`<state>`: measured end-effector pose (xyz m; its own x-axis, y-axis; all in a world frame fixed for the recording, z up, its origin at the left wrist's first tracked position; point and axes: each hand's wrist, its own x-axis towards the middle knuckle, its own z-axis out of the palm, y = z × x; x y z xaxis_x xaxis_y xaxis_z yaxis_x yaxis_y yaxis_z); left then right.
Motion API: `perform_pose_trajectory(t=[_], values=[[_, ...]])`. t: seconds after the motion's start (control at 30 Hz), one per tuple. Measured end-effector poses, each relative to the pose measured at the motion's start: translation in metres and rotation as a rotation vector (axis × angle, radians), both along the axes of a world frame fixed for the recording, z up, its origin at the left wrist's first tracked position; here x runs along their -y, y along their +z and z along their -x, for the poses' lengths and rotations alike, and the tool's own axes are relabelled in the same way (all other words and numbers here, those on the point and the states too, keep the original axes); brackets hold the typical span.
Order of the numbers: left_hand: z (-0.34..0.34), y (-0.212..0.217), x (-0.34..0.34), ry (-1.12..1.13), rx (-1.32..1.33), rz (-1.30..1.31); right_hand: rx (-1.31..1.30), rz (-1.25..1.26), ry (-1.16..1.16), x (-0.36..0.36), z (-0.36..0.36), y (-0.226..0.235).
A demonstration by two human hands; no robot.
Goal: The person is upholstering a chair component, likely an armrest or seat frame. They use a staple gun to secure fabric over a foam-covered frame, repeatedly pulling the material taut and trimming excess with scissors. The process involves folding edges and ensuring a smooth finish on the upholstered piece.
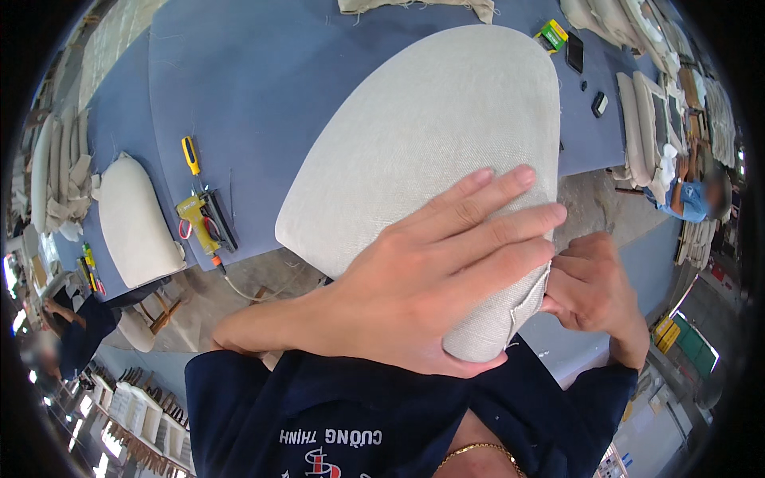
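Observation:
A large rounded cushion panel covered in pale woven fabric leans from the blue worktable toward my chest. My left hand lies flat across its lower right corner, fingers spread and pressing the fabric down. My right hand is at the panel's right edge, fingers pinched on the loose fabric hem that hangs off the corner. What the right fingertips do behind the edge is hidden.
A yellow pneumatic staple gun with a hose, a yellow-handled screwdriver and dark hand tools lie at the table's left edge. Another pale cushion sits further left. A phone and small green-yellow box lie far right. Other people work at both sides.

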<state>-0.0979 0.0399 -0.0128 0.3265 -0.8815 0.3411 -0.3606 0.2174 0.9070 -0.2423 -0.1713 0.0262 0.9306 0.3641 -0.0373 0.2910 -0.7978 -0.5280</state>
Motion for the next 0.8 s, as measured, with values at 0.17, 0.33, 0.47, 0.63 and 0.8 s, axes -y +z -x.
perform_pose_trajectory(t=[0.17,0.33,0.47,0.63,0.8], values=[[0.005,-0.005,-0.001,0.005,-0.009,0.019,0.206,-0.162,0.121,0.003,-0.012,-0.030],[0.000,-0.001,0.000,0.028,0.011,0.032,0.218,-0.218,0.099,0.005,-0.016,-0.029],[-0.005,0.003,-0.001,0.068,0.072,0.016,0.105,-0.205,0.097,0.011,-0.020,-0.015],[-0.001,-0.002,0.005,0.086,0.076,0.058,0.114,-0.237,0.072,0.016,-0.013,-0.023],[0.008,-0.005,0.017,0.109,0.060,0.101,0.092,-0.323,0.003,0.021,0.002,-0.031]])
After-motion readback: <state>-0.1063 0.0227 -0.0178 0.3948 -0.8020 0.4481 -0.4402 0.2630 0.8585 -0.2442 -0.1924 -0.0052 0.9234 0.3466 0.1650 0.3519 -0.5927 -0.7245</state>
